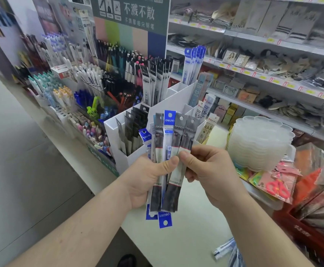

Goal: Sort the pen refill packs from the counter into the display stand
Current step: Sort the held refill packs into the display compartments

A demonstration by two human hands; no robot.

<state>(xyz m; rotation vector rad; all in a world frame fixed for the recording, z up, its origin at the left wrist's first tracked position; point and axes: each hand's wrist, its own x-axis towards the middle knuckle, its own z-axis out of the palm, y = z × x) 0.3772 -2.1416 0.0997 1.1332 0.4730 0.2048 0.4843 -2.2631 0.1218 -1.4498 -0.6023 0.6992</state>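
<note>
My left hand (149,176) grips a fanned bundle of pen refill packs (167,143), grey ones and blue-topped ones, held upright over the white counter (186,237). My right hand (205,168) pinches the rightmost grey pack of that bundle between thumb and fingers. Just behind the bundle stands the white display stand (122,160) with stepped compartments. Its front left compartment holds dark grey packs (134,128). Black-topped packs (155,81) and blue packs (193,62) fill the rear compartments. More loose packs (226,249) lie on the counter at the lower right.
Left of the stand are tiered racks of pens (84,87). To its right sit a stack of clear plastic trays (257,143) and bagged scissors (277,187). Shelves of goods (273,54) run along the back right. A red basket (311,234) stands at the right edge.
</note>
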